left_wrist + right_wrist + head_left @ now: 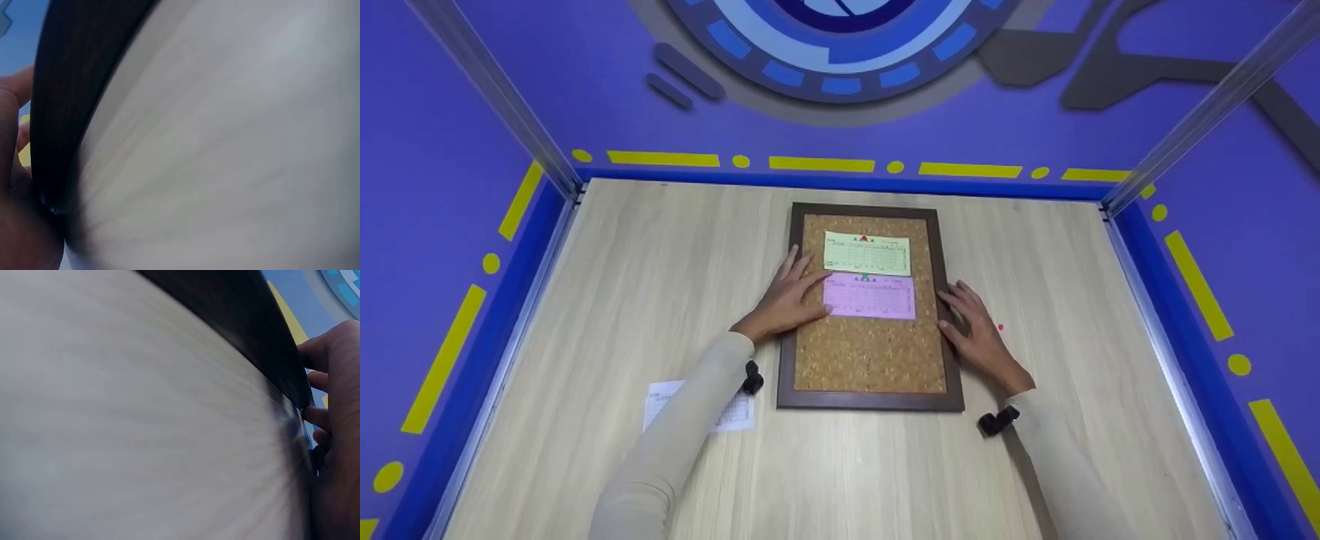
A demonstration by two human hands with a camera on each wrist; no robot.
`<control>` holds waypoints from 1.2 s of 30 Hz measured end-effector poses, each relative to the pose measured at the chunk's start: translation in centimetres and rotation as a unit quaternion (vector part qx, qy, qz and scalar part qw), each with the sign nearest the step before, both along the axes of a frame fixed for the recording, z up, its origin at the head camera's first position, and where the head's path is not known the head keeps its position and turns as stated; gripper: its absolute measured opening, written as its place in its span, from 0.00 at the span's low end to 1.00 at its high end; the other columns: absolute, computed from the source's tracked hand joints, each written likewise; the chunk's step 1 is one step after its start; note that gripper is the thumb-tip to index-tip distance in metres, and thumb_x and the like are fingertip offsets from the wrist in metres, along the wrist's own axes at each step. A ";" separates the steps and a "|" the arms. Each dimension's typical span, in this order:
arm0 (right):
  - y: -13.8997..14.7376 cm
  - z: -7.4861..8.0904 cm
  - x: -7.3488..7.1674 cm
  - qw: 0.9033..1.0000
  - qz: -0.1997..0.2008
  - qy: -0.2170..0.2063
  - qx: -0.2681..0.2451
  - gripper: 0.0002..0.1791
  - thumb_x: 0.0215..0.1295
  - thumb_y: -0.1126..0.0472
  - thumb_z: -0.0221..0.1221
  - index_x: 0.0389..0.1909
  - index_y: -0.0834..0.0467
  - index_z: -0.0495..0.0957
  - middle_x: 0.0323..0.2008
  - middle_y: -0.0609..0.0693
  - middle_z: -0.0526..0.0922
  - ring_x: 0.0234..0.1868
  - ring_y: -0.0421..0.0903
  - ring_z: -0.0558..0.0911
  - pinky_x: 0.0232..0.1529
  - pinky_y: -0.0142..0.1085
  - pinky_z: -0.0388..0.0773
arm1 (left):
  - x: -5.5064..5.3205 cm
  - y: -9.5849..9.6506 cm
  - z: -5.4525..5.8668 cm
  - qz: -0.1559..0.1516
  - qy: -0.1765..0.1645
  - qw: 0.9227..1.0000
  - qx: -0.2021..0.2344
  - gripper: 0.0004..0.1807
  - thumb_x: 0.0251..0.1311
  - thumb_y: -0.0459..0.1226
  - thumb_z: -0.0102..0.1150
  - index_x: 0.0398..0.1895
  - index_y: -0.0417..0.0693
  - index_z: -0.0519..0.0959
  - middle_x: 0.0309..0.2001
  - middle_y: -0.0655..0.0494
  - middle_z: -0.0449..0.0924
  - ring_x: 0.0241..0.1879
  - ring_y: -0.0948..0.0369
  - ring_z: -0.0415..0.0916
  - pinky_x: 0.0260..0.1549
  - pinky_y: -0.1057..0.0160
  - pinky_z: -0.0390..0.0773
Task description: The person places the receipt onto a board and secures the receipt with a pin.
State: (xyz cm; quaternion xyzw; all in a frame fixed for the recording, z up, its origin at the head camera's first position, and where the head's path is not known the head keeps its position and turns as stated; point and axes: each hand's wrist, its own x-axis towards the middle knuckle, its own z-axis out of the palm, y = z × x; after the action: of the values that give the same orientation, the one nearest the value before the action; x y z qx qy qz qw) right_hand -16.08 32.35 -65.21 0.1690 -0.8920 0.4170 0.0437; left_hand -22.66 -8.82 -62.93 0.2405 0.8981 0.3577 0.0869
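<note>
A cork board (870,356) in a dark brown frame (870,400) lies on the table. Pinned one above the other on it are a pale green slip (867,259), under a red pushpin (864,238), and a purple slip (870,300), under a green pushpin (865,277). My left hand (786,300) rests across the frame's left side, fingers spread, with thumb and index finger at the purple slip's left edge. Along the frame's right side, my right hand (976,334) touches the edge with extended fingers. Both wrist views show the frame's dark side beside each hand.
A white printed slip (735,412) lies on the table (855,472) at the lower left, partly covered by the left sleeve. A small red pin-like object (1001,327) sits just right of the right hand. Blue walls (840,139) enclose the back and sides.
</note>
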 end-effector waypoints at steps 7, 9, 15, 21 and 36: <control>0.1 0.1 0.0 1.000 -0.002 -0.012 0.006 0.30 0.80 0.59 0.65 0.78 0.63 0.74 0.82 0.65 0.66 0.87 0.64 0.54 0.83 0.66 0.51 | -0.2 -0.2 0.3 -0.012 0.010 1.000 -0.019 0.40 0.72 0.53 0.69 0.83 0.52 0.71 0.90 0.43 0.45 0.89 0.43 0.24 0.84 0.35 0.47; 0.0 0.1 0.0 1.000 -0.001 -0.011 0.007 0.30 0.80 0.59 0.65 0.78 0.63 0.74 0.82 0.65 0.66 0.87 0.64 0.55 0.83 0.66 0.51 | -0.1 -0.4 0.5 -0.012 0.003 1.000 -0.018 0.40 0.73 0.53 0.69 0.84 0.51 0.71 0.90 0.44 0.46 0.89 0.44 0.25 0.84 0.36 0.47; 0.0 0.1 0.0 1.000 0.000 -0.011 0.010 0.30 0.80 0.58 0.65 0.78 0.62 0.75 0.83 0.64 0.66 0.87 0.63 0.55 0.83 0.65 0.51 | 0.3 -1.0 1.7 -0.003 -0.024 1.000 0.018 0.38 0.74 0.49 0.68 0.83 0.50 0.71 0.89 0.43 0.48 0.90 0.43 0.29 0.84 0.36 0.48; 0.1 0.1 0.0 1.000 -0.003 -0.013 0.016 0.30 0.80 0.58 0.65 0.78 0.61 0.74 0.83 0.63 0.65 0.87 0.62 0.55 0.84 0.64 0.52 | 0.9 -1.8 2.4 0.001 -0.021 1.000 0.024 0.39 0.74 0.49 0.70 0.84 0.50 0.69 0.89 0.42 0.50 0.89 0.41 0.35 0.83 0.36 0.49; 0.0 0.2 0.1 1.000 -0.006 -0.003 0.009 0.30 0.79 0.60 0.66 0.77 0.63 0.75 0.81 0.65 0.67 0.86 0.64 0.57 0.83 0.65 0.51 | 2.5 -3.1 3.3 0.018 -0.014 0.999 0.043 0.37 0.75 0.45 0.70 0.83 0.46 0.70 0.88 0.43 0.53 0.89 0.42 0.41 0.82 0.35 0.53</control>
State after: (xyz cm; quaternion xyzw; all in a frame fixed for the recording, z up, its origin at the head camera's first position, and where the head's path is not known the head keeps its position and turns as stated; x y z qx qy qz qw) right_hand -15.96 32.33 -65.04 0.1627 -0.8967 0.4096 0.0417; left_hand -20.11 -11.93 -59.62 0.2227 0.8849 0.4007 0.0828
